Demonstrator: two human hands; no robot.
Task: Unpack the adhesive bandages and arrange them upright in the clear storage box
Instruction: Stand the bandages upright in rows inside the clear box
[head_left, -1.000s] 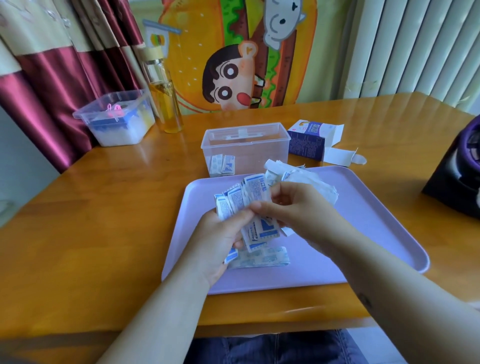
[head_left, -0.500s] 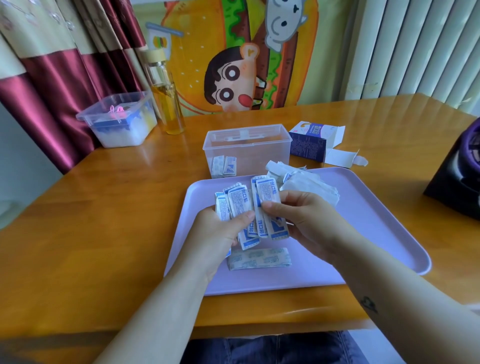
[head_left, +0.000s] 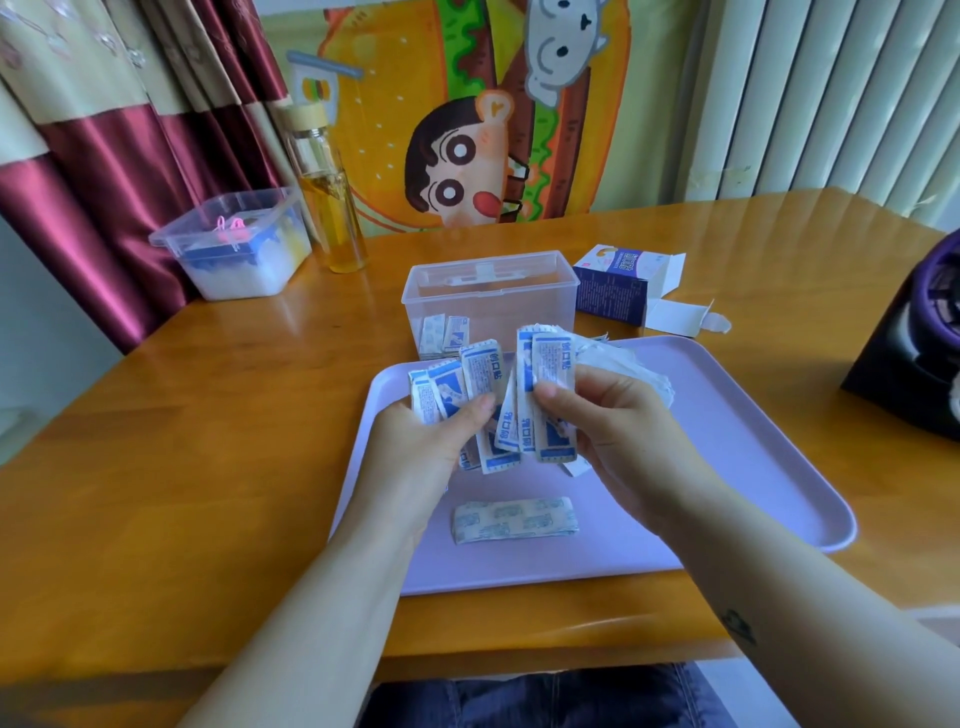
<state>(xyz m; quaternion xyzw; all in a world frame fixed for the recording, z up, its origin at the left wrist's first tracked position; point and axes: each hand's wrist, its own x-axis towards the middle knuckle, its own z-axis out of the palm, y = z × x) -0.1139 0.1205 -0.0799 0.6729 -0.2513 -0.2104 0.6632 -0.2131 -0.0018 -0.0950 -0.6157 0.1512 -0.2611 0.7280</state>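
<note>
**Head view: two handfuls of wrapped bandages held over the tray**

The left hand has its thumb and fingers curled round a left fan of bandages. Their long axes run roughly up and away from the person, and the tops splay out to the left. The right hand pinches a right stack of bandages between thumb and fingers. These strips stand nearly straight, with their printed faces toward the camera, top ends toward the clear storage box and bottom ends toward the person. The lower ends of the two bunches overlap between the hands.

Both hands are above the lilac tray, which lies on the wooden table. One loose bandage lies flat on the tray nearer the person, its long axis running left to right. A crumpled white pile sits on the tray just behind the right hand.

The clear storage box stands open just beyond the tray's far edge. A few boxed bandages stand upright against its front left wall. To its right lies the opened blue carton, flaps out. Further left are a lidded plastic tub and a glass bottle of yellow liquid.
</note>
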